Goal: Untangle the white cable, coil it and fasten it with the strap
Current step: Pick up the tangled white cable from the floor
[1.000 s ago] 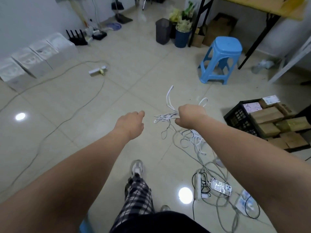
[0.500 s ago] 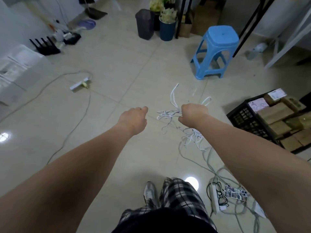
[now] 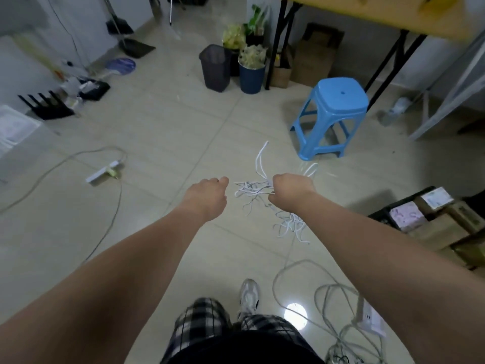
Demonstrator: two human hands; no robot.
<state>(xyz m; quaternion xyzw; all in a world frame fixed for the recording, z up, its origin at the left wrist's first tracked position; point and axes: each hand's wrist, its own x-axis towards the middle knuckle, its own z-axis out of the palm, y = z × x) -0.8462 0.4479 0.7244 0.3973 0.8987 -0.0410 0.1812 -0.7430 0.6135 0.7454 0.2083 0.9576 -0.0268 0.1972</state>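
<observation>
Right hand [image 3: 291, 190] grip grasps the tangled white cable [image 3: 252, 189]; loops hang below the grip. Left hand [image 3: 207, 195] grip: curled, contents cannot be determined.

Dim, soft indoor light; round glare spot on glossy floor [image 3: 295, 312] (near shoe [image 3: 249, 298]); wide-angle bending at edges; slight blur

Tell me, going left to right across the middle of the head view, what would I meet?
power strip → left hand → white cable → right hand → black crate
</observation>
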